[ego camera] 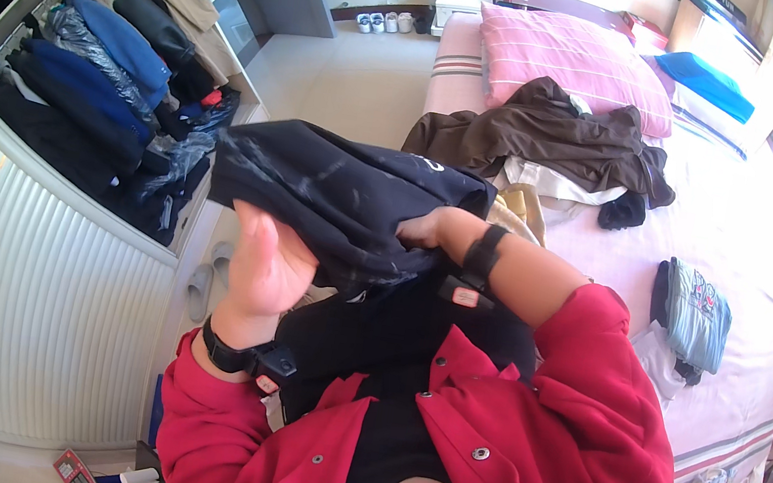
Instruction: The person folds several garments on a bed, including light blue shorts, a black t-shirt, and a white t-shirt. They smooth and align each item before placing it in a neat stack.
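Note:
A dark navy garment (334,189) with pale smudges and a bit of white print is held up in front of me, folded over on itself. My left hand (267,265) is at its near left edge, thumb raised and palm turned inward. The left fingers are hidden behind the cloth. On the right side, my right hand (426,229) grips the fabric, its fingertips tucked into a fold. Both wrists wear black straps with small devices.
Right of me is a bed (728,210) with a brown jacket (551,142), a pink pillow (578,64) and a folded light-blue garment (698,314). On the left, an open wardrobe (95,85) holds hanging coats. Grey slippers (199,288) lie on the floor.

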Motion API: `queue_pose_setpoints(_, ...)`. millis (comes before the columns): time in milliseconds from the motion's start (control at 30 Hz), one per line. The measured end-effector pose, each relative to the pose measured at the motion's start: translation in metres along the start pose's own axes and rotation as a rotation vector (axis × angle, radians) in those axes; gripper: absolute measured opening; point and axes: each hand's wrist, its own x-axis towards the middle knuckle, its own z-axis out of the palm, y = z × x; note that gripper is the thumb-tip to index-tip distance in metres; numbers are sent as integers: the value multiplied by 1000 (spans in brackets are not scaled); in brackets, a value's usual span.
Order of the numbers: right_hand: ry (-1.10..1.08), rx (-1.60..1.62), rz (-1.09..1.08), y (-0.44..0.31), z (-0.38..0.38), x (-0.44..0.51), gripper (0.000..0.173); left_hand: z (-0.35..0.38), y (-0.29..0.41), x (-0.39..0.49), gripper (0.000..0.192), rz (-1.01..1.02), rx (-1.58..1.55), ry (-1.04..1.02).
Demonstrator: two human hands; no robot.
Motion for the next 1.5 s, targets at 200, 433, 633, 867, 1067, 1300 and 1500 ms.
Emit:
queue_pose_setpoints(200,-15,107,-168,-67,49,-50,41,-64,10,15,39,18,186,358)
queue_pose_setpoints(433,589,-175,-724,-194,19,-99,18,-96,20,20,37,-61,233,543)
queue_pose_setpoints(633,467,-95,-775,-208,-6,-98,14,-74,24,49,29,-101,69,319)
queue_pose_setpoints(867,703,-581,-828,-252,-33,-93,34,-78,43,80,24,-71,222,272)
queue_pose_setpoints(1067,770,-1162,-711,-263,-16,-87,43,-65,39,89,24,-65,218,199)
queue_pose_setpoints(1300,347,-1449,-490,-156,45,-21,55,-30,13,97,47,-77,270,80)
queue_pose_setpoints(1500,451,-1042,-685,-211,42,-8,23,-72,61,88,75,-232,1515,-238)
